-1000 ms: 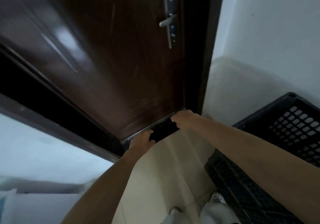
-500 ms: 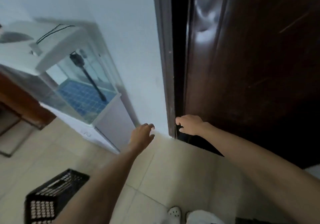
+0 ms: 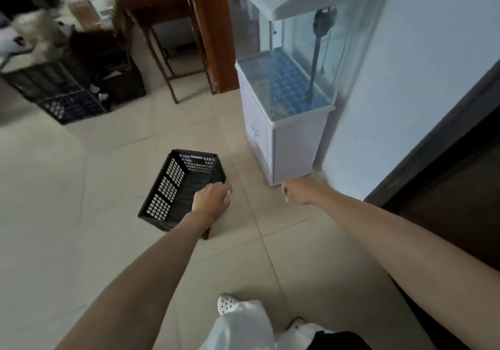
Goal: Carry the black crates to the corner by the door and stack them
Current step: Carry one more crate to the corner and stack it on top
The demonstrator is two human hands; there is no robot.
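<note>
Item 1. Black crate (image 3: pixel 180 190): one open-topped lattice crate, set upright on the tiled floor (image 3: pixel 311 255), near the middle of the view. It stands alone, apart from the cabinet to its right. Its near right corner is covered by the left hand.

Item 2. Further black crates (image 3: pixel 65 100): a stacked group is seen at the far left of the room, partly blurred; the count cannot be told.

Item 3. Left hand (image 3: pixel 212 200): extended forward, palm down, fingers loosely curled. It is seen in front of the crate's near right rim; whether the rim is touched cannot be told. No closed grip on anything is shown.

Item 4. Right hand (image 3: pixel 297 191): extended forward over bare floor, fingers curled inward, nothing held. It lies well apart from the crate and just before the base of the fish tank cabinet (image 3: pixel 284 144).

Item 5. Fish tank (image 3: pixel 295 60): glass-sided, blue-tiled bottom, mounted on the white cabinet against the white wall (image 3: pixel 419 65).

Item 6. Dark door (image 3: pixel 454 187): seen at the right edge, with its frame beside the wall.

Item 7. Wooden side table (image 3: pixel 162 24): dark brown, at the rear.

Item 8. White perforated shoes (image 3: pixel 226 303): seen at the lower edge.
</note>
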